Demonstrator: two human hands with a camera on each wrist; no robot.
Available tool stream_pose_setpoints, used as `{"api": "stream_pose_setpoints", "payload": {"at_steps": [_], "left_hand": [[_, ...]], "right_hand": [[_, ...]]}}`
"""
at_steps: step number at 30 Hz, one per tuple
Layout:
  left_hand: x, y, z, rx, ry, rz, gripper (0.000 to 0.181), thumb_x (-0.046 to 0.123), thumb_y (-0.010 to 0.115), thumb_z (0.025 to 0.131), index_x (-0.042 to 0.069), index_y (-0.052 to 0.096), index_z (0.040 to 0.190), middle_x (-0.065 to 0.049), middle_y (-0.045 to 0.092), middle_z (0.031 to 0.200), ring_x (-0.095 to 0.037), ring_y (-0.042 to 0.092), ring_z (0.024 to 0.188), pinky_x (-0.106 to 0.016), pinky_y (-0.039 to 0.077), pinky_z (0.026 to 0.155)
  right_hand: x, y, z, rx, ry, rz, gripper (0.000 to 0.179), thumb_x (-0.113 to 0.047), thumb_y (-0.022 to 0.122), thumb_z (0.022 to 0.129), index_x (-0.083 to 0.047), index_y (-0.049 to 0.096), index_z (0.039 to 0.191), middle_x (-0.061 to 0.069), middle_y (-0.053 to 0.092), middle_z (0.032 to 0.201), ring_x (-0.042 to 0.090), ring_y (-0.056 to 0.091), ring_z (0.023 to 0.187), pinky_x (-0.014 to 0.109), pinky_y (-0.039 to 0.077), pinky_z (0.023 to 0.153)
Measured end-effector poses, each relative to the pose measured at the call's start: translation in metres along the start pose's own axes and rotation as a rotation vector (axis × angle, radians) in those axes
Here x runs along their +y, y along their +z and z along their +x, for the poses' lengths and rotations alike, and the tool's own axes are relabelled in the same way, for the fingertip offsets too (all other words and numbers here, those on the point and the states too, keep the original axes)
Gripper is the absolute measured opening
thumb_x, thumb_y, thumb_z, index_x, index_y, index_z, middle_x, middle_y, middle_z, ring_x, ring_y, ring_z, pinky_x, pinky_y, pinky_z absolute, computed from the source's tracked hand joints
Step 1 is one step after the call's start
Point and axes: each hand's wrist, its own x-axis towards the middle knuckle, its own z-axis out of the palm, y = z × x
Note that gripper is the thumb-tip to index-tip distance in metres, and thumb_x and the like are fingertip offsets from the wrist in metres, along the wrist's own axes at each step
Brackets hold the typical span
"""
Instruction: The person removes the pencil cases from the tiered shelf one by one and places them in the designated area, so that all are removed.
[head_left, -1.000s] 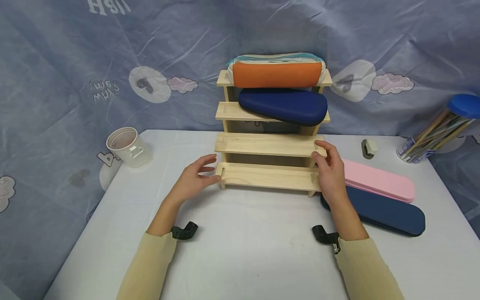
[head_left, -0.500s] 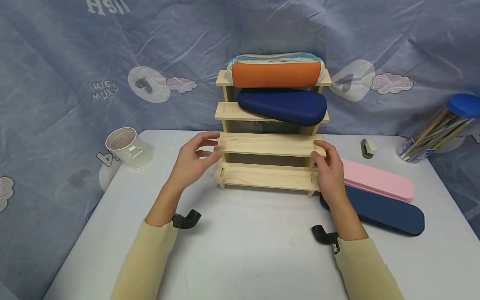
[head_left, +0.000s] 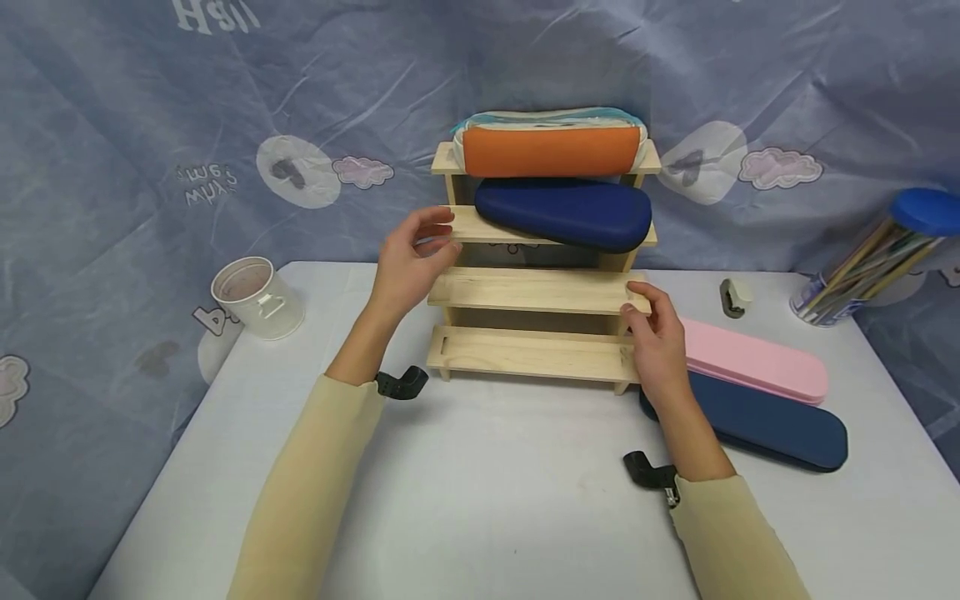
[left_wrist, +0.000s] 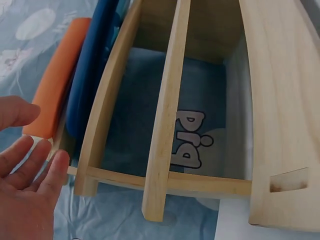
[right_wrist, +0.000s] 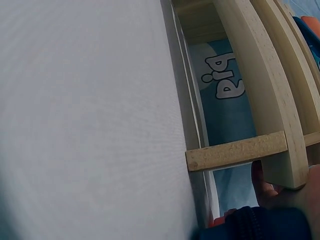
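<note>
A stepped wooden rack (head_left: 536,290) with several plank shelves stands at the middle of the table's back. On its top shelf lies an orange and white pencil case (head_left: 551,152); a dark blue hard case (head_left: 566,213) lies tilted on the shelf below. My left hand (head_left: 408,262) is beside the left end of that second shelf, its fingers loosely bent and spread; the left wrist view shows nothing between the fingers. With my right hand (head_left: 658,342) I grip the right end of the third shelf down, thumb and fingers about the plank's end.
To the right lie a pink case (head_left: 757,362) and a navy case (head_left: 772,425), side by side. Behind them sit a small green and white object (head_left: 737,297) and a blue-lidded jar of sticks (head_left: 870,258). A white metal pail (head_left: 262,300) stands at the left.
My left hand has risen from the bottom shelf's left end, past the third shelf, to the second shelf's left end. The right hand has stayed in place on the rack.
</note>
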Motion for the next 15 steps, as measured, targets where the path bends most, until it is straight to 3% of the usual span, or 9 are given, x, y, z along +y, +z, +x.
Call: {"api": "stream_pose_setpoints", "payload": {"at_steps": [3, 9, 15], "left_hand": [[-0.001, 0.003, 0.009, 0.005, 0.024, -0.029, 0.041, -0.008, 0.064, 0.084, -0.013, 0.053, 0.123, -0.028, 0.055, 0.123, -0.041, 0.053, 0.113, -0.044, 0.044, 0.097], [-0.001, 0.008, 0.024, -0.008, -0.015, 0.022, 0.046, -0.003, 0.065, 0.086, -0.009, 0.052, 0.129, -0.022, 0.055, 0.128, -0.036, 0.051, 0.119, -0.041, 0.042, 0.100], [-0.031, 0.013, 0.047, -0.053, -0.062, 0.047, 0.058, 0.003, 0.071, 0.084, -0.003, 0.047, 0.137, -0.017, 0.049, 0.137, -0.028, 0.046, 0.127, -0.035, 0.038, 0.103]], "right_hand": [[0.000, -0.001, 0.000, 0.005, -0.002, -0.007, 0.037, -0.031, 0.054, 0.099, -0.023, 0.053, 0.135, -0.006, 0.043, 0.141, 0.032, 0.048, 0.098, 0.031, 0.038, 0.079], [0.000, 0.000, 0.000, -0.001, -0.013, -0.006, 0.038, -0.030, 0.054, 0.099, -0.022, 0.052, 0.136, -0.006, 0.043, 0.142, 0.030, 0.048, 0.098, 0.033, 0.039, 0.081], [0.003, 0.001, 0.001, 0.002, -0.027, 0.012, 0.036, -0.029, 0.055, 0.099, -0.021, 0.054, 0.134, -0.007, 0.043, 0.142, 0.028, 0.047, 0.096, 0.035, 0.039, 0.082]]}}
